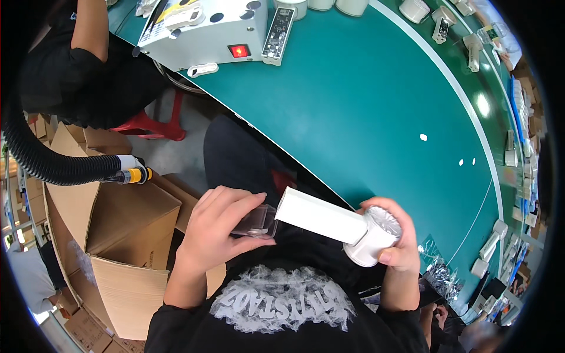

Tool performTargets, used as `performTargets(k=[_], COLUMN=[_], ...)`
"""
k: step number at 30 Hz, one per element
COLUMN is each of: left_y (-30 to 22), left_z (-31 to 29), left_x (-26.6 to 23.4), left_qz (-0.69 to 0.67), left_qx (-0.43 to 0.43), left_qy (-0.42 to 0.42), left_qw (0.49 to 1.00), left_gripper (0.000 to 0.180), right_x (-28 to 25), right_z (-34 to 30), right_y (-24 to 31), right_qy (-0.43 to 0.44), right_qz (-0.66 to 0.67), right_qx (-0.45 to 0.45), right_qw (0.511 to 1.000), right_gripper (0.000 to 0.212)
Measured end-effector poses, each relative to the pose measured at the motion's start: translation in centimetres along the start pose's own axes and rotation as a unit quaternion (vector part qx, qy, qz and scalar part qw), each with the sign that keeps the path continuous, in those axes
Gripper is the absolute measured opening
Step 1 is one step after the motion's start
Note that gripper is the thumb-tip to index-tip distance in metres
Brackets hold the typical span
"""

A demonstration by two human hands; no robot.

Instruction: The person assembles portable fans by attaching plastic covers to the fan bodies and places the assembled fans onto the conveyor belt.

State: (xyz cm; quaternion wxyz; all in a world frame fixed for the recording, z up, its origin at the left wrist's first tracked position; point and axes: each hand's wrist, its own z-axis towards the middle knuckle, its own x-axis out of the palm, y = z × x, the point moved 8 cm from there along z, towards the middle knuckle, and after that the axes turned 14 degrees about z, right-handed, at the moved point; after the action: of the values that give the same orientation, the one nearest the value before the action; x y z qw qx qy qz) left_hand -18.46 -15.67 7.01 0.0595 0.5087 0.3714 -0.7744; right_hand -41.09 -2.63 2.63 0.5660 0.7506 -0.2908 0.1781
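Observation:
My left hand (215, 226) is closed on a small clear plastic cover (258, 223), shaped like an open box, gripped between thumb and fingers. Right beside it, my right hand (401, 250) grips a white device made of a long rectangular arm (321, 216) and a round cylinder (371, 247). The cylinder's upward face has a crinkled silvery covering. The arm's free end points left toward the clear cover, and the two look very near each other; whether they touch I cannot tell. Both things are held in front of my body, by the near edge of the table.
On the green table (353, 106) stand a white machine (206, 35) with a lit red switch and an upright-lying panel (278, 36). Crumpled silvery film (442, 279) lies at right. Cardboard boxes (129, 294) and a black hose (70, 169) are at left; a co-worker sits upper left.

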Motion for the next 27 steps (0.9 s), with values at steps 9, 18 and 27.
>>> performTargets(k=[9,18,27], left_y=[-4.2,-8.2,-9.7], left_z=[1.8,2.9,2.1], left_x=[-2.6,-6.5,4.5], left_qz=[0.256,-0.048,-0.056], left_qx=[0.160,0.138,0.110], left_qy=[-0.068,-0.224,0.389], left_qw=[0.951,0.963,0.913], left_gripper=[0.041,0.080,0.051], right_x=[0.5,1.2,4.4], right_z=[-1.2,-1.1,-2.8], right_y=[-2.5,-2.9,2.0], right_qy=[-0.042,0.057,0.216], right_qz=[0.154,0.203,-0.318], right_qx=[0.118,0.075,-0.153], right_qw=[0.980,0.975,0.910], right_gripper=[0.079,0.081,0.080])
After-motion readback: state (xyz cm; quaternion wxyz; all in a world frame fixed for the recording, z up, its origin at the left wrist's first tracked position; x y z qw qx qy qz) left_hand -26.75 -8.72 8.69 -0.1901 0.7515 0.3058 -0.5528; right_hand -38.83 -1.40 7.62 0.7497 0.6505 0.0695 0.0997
